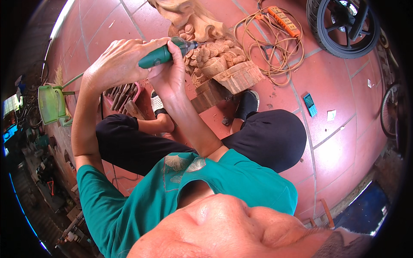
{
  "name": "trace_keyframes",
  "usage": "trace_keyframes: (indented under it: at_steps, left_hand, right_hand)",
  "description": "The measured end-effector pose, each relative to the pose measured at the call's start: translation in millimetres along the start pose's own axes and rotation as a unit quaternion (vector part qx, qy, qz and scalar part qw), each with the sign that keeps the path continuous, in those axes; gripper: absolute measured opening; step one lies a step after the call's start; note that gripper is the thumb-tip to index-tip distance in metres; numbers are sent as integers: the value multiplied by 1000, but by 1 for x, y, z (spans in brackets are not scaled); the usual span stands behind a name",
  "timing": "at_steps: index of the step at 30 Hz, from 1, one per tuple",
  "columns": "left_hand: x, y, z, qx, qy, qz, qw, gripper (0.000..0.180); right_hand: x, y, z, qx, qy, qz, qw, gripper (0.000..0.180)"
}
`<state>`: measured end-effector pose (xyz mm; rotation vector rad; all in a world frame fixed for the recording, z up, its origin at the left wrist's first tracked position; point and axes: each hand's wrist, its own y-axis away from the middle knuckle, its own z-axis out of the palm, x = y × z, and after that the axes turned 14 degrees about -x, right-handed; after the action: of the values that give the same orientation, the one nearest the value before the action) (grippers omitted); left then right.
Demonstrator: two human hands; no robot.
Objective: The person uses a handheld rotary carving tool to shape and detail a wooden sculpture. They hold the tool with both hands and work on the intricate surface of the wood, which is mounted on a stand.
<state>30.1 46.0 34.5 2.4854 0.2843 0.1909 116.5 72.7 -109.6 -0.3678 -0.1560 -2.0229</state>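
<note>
A green rotary tool (155, 57) lies between my hands, its dark collar and thin tip pointing right toward a wood carving (217, 58). My left hand (122, 59) is closed on its body from above and the left. My right hand (168, 76) grips it from below, with the thumb up near the front end. The tip is at the carved surface; whether it touches, I cannot tell. Folds of cloth, round coin-like shapes and a bowl form show in the brown wood. Under the carving's near side sits a wooden block (205, 99).
A pink basket (137, 92) of slim hand tools stands by my foot. Beyond the carving lie an orange power strip (283, 20) and a coiled cord (263, 51). A motorcycle wheel (316, 30) stands far right. A blue keypad phone (309, 105) and green dustpan (50, 102) are on either side.
</note>
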Motion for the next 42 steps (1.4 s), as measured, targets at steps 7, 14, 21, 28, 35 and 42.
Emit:
trace_keyframes:
  at_steps: [7, 14, 21, 28, 35, 42]
  left_hand:
    - [-6, 1, 4, 8, -10, 3, 1000, 69]
    - [3, 3, -4, -8, 3, -2, 1000, 69]
    - [0, -1, -1, -5, 1, -5, 1000, 68]
    - [-1, 0, 0, -8, -3, -5, 1000, 69]
    - [-3, 4, 0, -13, -7, -1, 1000, 75]
    - [-5, 5, 0, -20, -10, -6, 1000, 76]
  right_hand:
    - [3, 1, 3, 19, 28, -14, 999, 40]
    - [4, 0, 0, 12, 17, -11, 1000, 38]
    - [0, -2, -4, 3, 12, 3, 1000, 37]
    - [2, 1, 0, 15, 19, 1, 1000, 36]
    - [5, 5, 2, 10, 12, -10, 1000, 29]
    - [10, 3, 2, 36, 8, -7, 999, 29]
